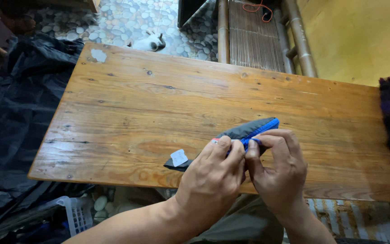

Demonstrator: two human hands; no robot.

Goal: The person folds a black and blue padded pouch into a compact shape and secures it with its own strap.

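Soft daylight, sharp, slight wide-angle bowing

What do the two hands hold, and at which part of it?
Both hands, left hand and right hand, pinch the blue-trimmed edge of a dark grey fabric piece lying on the wooden table.

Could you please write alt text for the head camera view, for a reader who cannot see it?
Two bare hands, the left hand and right hand, pinch a folded dark grey fabric piece with bright blue trim and a white tag on a long varnished wooden table. Black plastic sheeting lies left of the table over a pebble-patterned floor.
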